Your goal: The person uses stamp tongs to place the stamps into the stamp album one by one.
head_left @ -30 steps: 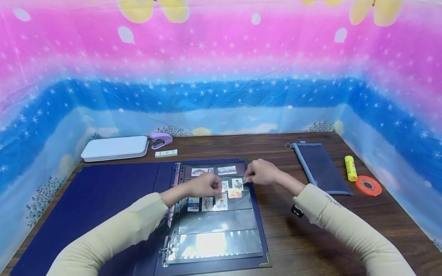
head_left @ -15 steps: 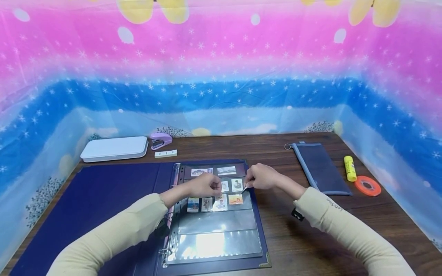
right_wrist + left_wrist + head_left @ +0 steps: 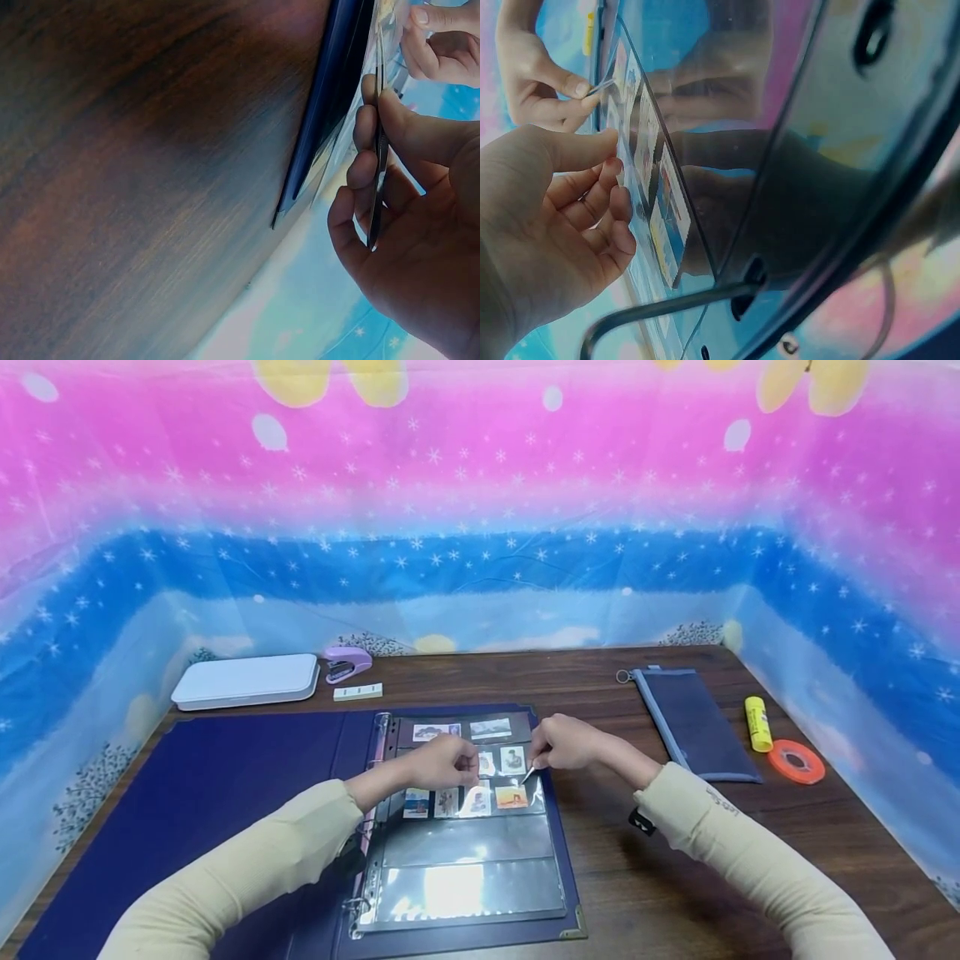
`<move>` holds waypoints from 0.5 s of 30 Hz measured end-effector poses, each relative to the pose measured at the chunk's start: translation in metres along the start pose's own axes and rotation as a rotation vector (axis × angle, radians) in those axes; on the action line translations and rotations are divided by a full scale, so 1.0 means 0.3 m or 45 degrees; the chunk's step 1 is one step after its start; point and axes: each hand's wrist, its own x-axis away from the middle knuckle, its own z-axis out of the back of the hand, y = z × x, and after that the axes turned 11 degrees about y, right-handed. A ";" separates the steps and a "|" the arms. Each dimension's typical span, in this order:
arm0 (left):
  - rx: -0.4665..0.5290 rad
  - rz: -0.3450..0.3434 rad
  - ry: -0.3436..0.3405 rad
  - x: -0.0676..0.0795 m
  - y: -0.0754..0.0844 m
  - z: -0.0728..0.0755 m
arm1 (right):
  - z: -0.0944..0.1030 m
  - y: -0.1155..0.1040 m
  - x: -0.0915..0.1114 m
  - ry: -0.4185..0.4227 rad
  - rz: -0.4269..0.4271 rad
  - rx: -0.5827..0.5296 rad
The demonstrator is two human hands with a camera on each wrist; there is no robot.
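A navy ring binder lies flat, its right side bearing a clear pocket page with several postage stamps in its upper rows. An orange-yellow stamp sits at the right end of the third row. My right hand grips slim metal tweezers, whose tips reach the top edge of that stamp. Over the page, my left hand pinches the clear film at the third row's upper edge between thumb and index finger; the other fingers are curled. This hand hides part of the second row.
Behind the binder are a white case, a lilac stapler and a pale strip. A dark zip pouch, a yellow glue stick and an orange tape roll lie on the right. Metal rings rise along the page's left edge.
The orange-yellow stamp has moved down from the pocket's upper edge into the third row. My right hand has lowered slightly with the tweezers, while my left hand stays in place.
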 end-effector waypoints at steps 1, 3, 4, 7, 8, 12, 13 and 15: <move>0.000 0.003 0.001 0.001 0.001 0.000 | 0.000 0.001 -0.001 -0.003 0.003 -0.001; -0.002 0.005 0.006 0.002 0.002 -0.001 | 0.002 0.002 -0.003 -0.013 0.003 -0.009; -0.006 0.003 0.010 0.003 0.002 -0.002 | 0.002 0.002 -0.003 -0.018 0.003 -0.013; -0.029 -0.002 0.034 0.004 -0.002 -0.007 | 0.005 0.003 -0.004 -0.021 0.014 -0.019; -0.042 -0.009 0.046 0.004 -0.005 -0.010 | 0.006 0.002 -0.004 -0.020 0.016 -0.020; -0.079 -0.026 0.091 0.002 -0.015 -0.020 | 0.014 0.007 -0.002 -0.008 0.045 -0.031; -0.086 -0.029 0.098 0.000 -0.016 -0.021 | 0.016 0.010 -0.002 -0.008 0.043 -0.042; -0.099 -0.040 0.107 -0.002 -0.017 -0.024 | 0.021 0.020 0.000 -0.005 0.043 -0.069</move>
